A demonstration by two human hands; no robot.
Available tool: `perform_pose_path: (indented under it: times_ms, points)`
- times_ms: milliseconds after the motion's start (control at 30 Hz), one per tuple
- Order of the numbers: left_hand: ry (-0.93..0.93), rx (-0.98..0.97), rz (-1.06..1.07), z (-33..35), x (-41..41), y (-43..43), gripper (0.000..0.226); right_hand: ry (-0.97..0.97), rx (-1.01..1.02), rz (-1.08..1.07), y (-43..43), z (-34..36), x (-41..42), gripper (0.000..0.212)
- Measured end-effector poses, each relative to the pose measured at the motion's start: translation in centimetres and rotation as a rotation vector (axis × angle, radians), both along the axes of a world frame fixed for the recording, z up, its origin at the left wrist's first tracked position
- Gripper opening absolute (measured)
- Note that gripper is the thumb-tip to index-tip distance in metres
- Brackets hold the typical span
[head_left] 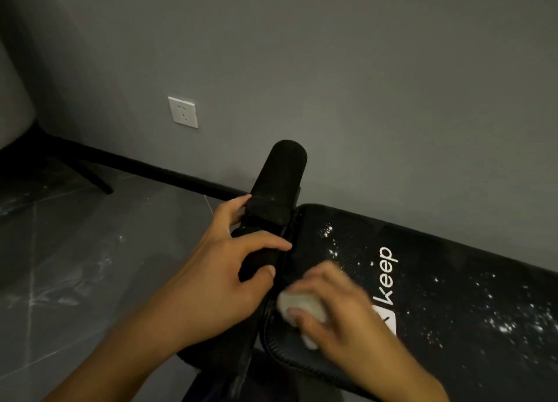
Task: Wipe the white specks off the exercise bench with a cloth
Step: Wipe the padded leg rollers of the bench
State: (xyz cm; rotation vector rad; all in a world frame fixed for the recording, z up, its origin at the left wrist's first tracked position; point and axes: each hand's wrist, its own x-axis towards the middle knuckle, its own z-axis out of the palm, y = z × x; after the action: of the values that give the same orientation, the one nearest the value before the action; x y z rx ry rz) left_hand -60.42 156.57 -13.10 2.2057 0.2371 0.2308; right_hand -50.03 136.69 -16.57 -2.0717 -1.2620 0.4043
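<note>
Bench: the exercise bench (453,256) runs from lower centre off to the right along the wall, its black padded top facing me, with a white "keep" logo (388,276) printed on it.
Specks: white specks (510,326) lie thickest towards the right of the pad, with a smaller scatter near the head end above the logo. I judge most of the wiping is not yet done.
Cloth: a small white cloth (299,306), balled up, is pressed onto the pad at its near end, just beside the edge seam.
Right hand: my right hand (338,305) is blurred, but its fingers are curled over the cloth and bear it down on the pad.
Left hand: my left hand (217,268) wraps thumb and fingers round the foam roller (256,262) at the bench's end, steadying the frame.
Handling: the cloth looks soft and light, so it wants bunching under the fingertips. The pad seems firm with a textured skin, so specks may lodge in the weave. The bench looks heavy; I'd brace it at the roller, not lift it.
Risk: loose specks may simply get pushed onto the floor.
</note>
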Motion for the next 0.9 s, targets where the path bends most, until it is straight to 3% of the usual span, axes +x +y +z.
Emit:
perform_pose_path:
  times_ms: [100, 200, 267, 400, 567, 733, 900]
  points:
    - [0.032, -0.024, -0.003, -0.1, 0.0, 0.0, 0.037, -0.185, -0.141, 0.166, 2.1, -2.0, -1.6, 0.016]
    - [0.031, -0.045, 0.003, 0.0, -0.1, -0.1, 0.037, -0.385, -0.208, -0.03, 3.6, -2.3, -0.1, 0.029]
    - [0.031, -0.06, 0.01, 0.1, -0.1, -0.1, 0.037, -0.395, -0.234, -0.049, 3.8, -2.1, 0.4, 0.037]
    - [0.041, -0.073, 0.019, 0.2, -0.1, 0.0, 0.036, -0.35, -0.37, 0.174, 2.1, -2.0, 0.4, 0.036]
    - [0.037, -0.089, 0.02, 0.4, 0.1, 0.0, 0.037, -0.517, -0.235, -0.112, 4.0, -2.6, 1.1, 0.034]
    - [0.029, -0.104, 0.02, 0.2, 0.0, 0.0, 0.037, -0.449, -0.297, 0.137, 2.5, -2.4, -2.0, 0.025]
    - [0.025, -0.127, 0.021, 0.3, -0.1, -0.1, 0.036, -0.541, -0.285, -0.125, 4.6, -2.9, -0.1, 0.016]
